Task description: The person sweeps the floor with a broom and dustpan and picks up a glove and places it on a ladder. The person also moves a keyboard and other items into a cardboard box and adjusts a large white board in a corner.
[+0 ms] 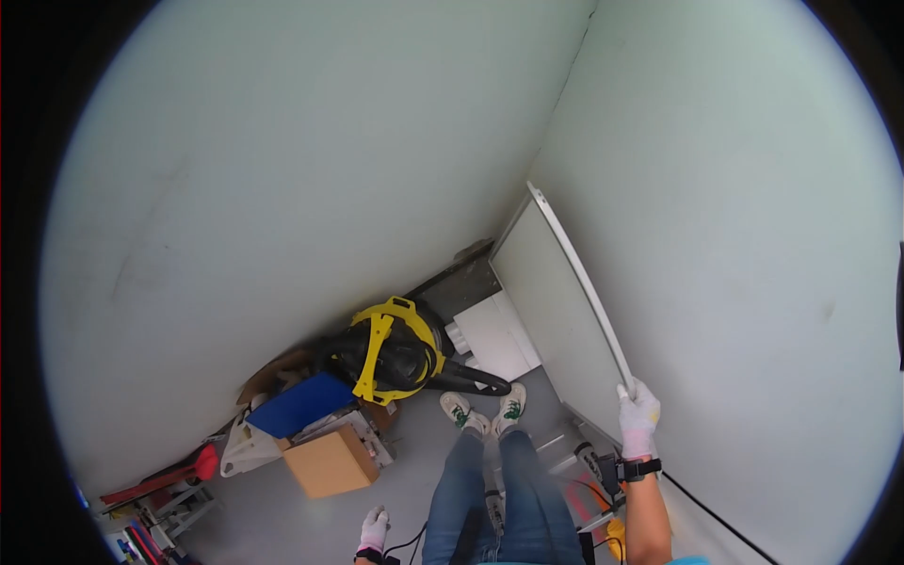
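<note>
My right hand, in a white glove, is closed around the near end of a whiteboard's metal frame. The whiteboard, a pale panel with a silver rim, leans on edge along the right wall, its far end in the corner. My left hand, also gloved, hangs low to the left of my legs, its fingers loosely extended and nothing visible in them. A white box lies on the floor beside the whiteboard's lower edge. In front of my shoes sits a black and yellow vacuum cleaner.
Left of the vacuum cleaner are a cardboard box, a blue flat piece and a white bag. Books or folders lie at lower left. Metal legs and cables are by my right leg. Two walls meet ahead.
</note>
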`<state>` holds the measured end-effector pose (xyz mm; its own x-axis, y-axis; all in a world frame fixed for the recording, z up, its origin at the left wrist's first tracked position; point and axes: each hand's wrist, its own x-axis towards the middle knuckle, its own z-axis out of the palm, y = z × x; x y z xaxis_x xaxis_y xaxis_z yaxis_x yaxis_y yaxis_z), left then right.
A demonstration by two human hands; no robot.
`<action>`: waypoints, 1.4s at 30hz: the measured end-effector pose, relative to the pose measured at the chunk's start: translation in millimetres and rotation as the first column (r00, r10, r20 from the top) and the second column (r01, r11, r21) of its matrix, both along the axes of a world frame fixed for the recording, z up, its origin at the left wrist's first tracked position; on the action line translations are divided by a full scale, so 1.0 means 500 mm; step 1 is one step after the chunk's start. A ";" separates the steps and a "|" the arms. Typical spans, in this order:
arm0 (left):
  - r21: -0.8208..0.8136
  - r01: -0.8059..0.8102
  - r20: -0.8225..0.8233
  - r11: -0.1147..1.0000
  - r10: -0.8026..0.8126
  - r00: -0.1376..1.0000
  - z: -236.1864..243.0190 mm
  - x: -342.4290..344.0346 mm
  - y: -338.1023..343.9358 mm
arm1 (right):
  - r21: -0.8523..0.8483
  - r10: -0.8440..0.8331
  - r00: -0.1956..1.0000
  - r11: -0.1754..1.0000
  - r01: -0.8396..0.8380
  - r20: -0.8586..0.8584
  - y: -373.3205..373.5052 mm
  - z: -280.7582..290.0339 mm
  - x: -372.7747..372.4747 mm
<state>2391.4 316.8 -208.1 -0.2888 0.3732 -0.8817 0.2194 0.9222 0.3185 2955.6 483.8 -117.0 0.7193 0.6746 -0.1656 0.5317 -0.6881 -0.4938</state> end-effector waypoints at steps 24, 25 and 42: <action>-0.072 -0.096 0.007 0.993 0.097 0.995 -0.006 -0.080 -0.020 | -0.046 -0.046 0.999 0.998 0.046 -0.004 0.066 0.016 -0.021; -0.084 -0.099 0.007 0.991 0.100 0.995 0.013 -0.057 -0.011 | -0.042 -0.024 0.999 0.999 0.025 0.021 0.068 0.012 -0.018; -0.075 -0.061 -0.019 0.995 0.060 0.998 0.017 0.006 -0.017 | -0.081 -0.015 0.999 0.997 0.012 -0.034 0.130 -0.008 0.056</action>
<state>2394.4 308.4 -199.8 -0.3236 0.2872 -0.9015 0.1669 0.9552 0.2444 2983.6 548.6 -121.2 0.7215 0.6479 -0.2442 0.5055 -0.7339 -0.4538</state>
